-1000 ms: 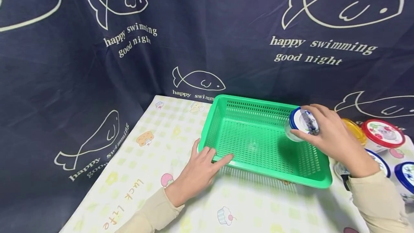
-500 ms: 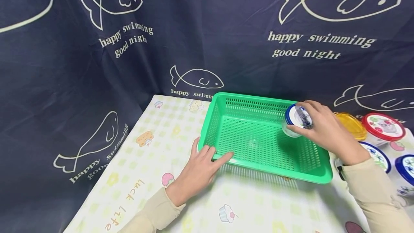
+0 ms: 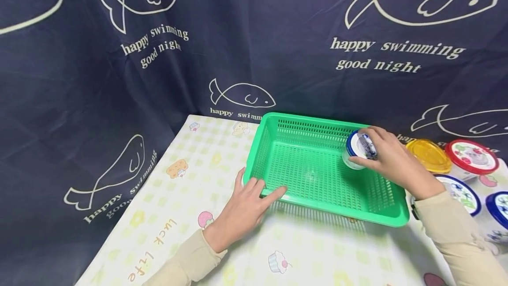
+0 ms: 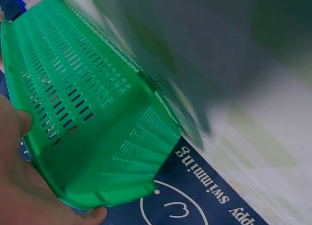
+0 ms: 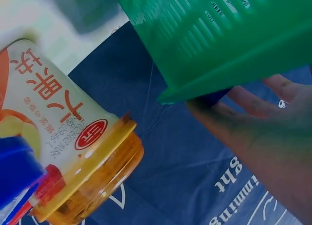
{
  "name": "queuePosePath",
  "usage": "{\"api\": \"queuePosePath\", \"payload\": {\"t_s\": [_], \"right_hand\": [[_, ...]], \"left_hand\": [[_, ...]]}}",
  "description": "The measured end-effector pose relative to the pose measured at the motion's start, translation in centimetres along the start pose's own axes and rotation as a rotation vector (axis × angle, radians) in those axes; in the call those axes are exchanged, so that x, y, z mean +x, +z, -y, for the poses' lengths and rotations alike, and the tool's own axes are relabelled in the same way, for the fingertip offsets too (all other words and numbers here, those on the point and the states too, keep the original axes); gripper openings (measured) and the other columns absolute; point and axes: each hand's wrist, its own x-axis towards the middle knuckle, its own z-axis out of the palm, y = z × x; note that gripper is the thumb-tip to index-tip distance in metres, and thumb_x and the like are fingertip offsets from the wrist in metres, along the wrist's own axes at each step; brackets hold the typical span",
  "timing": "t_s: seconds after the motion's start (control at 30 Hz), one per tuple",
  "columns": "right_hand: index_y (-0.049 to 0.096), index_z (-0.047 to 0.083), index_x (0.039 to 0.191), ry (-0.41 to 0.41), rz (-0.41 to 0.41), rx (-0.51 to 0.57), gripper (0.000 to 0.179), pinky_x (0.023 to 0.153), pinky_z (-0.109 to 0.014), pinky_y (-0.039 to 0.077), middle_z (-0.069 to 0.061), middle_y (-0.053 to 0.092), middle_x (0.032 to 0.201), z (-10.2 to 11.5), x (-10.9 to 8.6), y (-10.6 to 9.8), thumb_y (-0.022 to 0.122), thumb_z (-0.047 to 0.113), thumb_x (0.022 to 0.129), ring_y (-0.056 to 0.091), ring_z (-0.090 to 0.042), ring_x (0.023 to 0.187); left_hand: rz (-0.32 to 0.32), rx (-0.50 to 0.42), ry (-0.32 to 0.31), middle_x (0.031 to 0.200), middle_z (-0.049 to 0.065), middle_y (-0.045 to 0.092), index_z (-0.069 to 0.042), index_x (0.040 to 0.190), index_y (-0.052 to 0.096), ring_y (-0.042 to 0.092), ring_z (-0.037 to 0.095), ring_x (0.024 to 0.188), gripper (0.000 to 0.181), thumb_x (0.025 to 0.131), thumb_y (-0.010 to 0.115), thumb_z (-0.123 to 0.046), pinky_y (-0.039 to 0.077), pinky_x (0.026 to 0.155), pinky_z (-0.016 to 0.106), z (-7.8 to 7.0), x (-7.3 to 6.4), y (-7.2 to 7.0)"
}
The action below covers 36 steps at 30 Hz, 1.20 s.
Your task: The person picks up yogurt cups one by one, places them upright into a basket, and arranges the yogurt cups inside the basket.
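Observation:
A green plastic basket (image 3: 317,205) with slotted walls sits on the checked tablecloth. My left hand (image 3: 239,213) holds its near left corner, thumb along the front rim and fingers over the side. In the left wrist view that hand (image 4: 19,171) grips the rim from outside. Over the basket's right end, my right hand (image 3: 398,162) grips a see-through cup with a blue lid (image 3: 357,144), thumb on the near side and fingers on the far side. The cup is upright, low inside the basket. In the right wrist view the basket wall hides most of it.
Right of the basket stand more cups: one with a yellow lid (image 3: 428,156), one with a red lid (image 3: 472,156) and blue-lidded ones (image 3: 456,193). My right forearm passes close over them. A dark fish-print curtain (image 3: 301,74) hangs behind the table.
My right hand has moved slightly left and lower in the basket with the blue-lidded cup. The left hand keeps its place on the basket corner. The head view has shifted a little.

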Motion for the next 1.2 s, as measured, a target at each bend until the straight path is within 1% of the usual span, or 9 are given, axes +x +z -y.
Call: {"api": "queuePosePath", "payload": {"t_s": [0.13,0.2,0.4,0.53,0.63,0.77,0.87,1.07,1.2], "right_hand": [[0.058,0.002,0.12,-0.034,-0.013,-0.007,0.063,0.084,-0.052,0.045,-0.016,0.056,0.116,0.0,0.2,0.4,0.087,0.035,0.075,0.053,-0.036,0.1],[0.058,0.004,0.118,-0.045,-0.012,-0.013,0.061,0.081,-0.051,0.046,-0.015,0.057,0.115,-0.1,0.2,0.7,0.087,0.035,0.074,0.053,-0.034,0.098],[0.059,0.005,0.119,-0.037,0.017,-0.022,0.061,0.08,-0.05,0.048,-0.015,0.057,0.117,-0.4,0.1,1.4,0.087,0.036,0.075,0.054,-0.033,0.101],[0.057,0.003,0.122,-0.036,0.041,-0.025,0.064,0.083,-0.052,0.048,-0.018,0.056,0.12,-0.6,0.5,1.5,0.086,0.036,0.076,0.054,-0.035,0.104],[0.057,0.002,0.122,-0.054,0.054,-0.025,0.064,0.086,-0.052,0.047,-0.019,0.056,0.12,-0.7,0.7,1.6,0.085,0.036,0.077,0.055,-0.036,0.106],[0.057,-0.001,0.121,-0.094,0.055,-0.022,0.062,0.084,-0.052,0.048,-0.02,0.057,0.118,-0.8,0.9,1.8,0.084,0.034,0.079,0.056,-0.036,0.104],[0.057,-0.003,0.122,-0.108,0.063,-0.026,0.064,0.085,-0.055,0.047,-0.023,0.056,0.119,-0.9,0.8,1.9,0.084,0.035,0.079,0.055,-0.04,0.106],[0.055,-0.001,0.131,-0.059,0.099,-0.043,0.075,0.092,-0.065,0.04,-0.028,0.05,0.129,-0.9,0.4,1.8,0.081,0.045,0.079,0.046,-0.049,0.118],[0.054,-0.001,0.134,-0.053,0.086,-0.044,0.075,0.093,-0.067,0.038,-0.028,0.05,0.131,-0.4,0.0,1.3,0.08,0.046,0.081,0.043,-0.051,0.121]], "left_hand": [[-0.003,0.002,-0.002,0.083,0.001,0.046,-0.032,0.14,0.053,0.048,0.022,0.079,0.071,0.077,0.071,-0.005,0.019,0.112,0.069,-0.1,-0.1,0.0],[-0.007,0.005,0.001,0.083,0.001,0.046,-0.033,0.14,0.053,0.048,0.022,0.078,0.072,0.076,0.072,-0.005,0.02,0.111,0.069,-0.2,-0.2,0.0],[-0.01,0.003,0.005,0.083,0.001,0.047,-0.033,0.141,0.053,0.047,0.022,0.077,0.075,0.074,0.073,-0.005,0.02,0.111,0.07,-0.5,-0.4,0.1],[-0.008,0.0,-0.003,0.084,0.001,0.047,-0.033,0.142,0.052,0.048,0.022,0.079,0.075,0.075,0.073,-0.006,0.019,0.112,0.069,-0.4,-0.1,0.1],[-0.014,0.003,0.0,0.083,0.001,0.047,-0.033,0.141,0.053,0.049,0.022,0.079,0.075,0.075,0.073,-0.007,0.019,0.111,0.069,-0.2,0.0,0.1],[-0.014,0.003,0.002,0.084,0.001,0.047,-0.033,0.142,0.052,0.048,0.022,0.08,0.074,0.076,0.073,-0.007,0.019,0.111,0.069,-0.1,0.0,0.2],[-0.014,0.001,0.003,0.084,0.001,0.046,-0.033,0.142,0.052,0.048,0.022,0.08,0.073,0.076,0.072,-0.007,0.02,0.111,0.069,-0.1,0.0,0.2],[-0.027,-0.006,0.011,0.083,0.0,0.046,-0.033,0.141,0.053,0.047,0.022,0.078,0.072,0.076,0.071,-0.005,0.022,0.11,0.07,-0.1,-0.1,0.3],[-0.028,-0.012,0.006,0.084,0.0,0.046,-0.032,0.14,0.054,0.047,0.022,0.079,0.069,0.079,0.07,-0.005,0.021,0.11,0.07,-0.2,-0.1,0.2]]}}
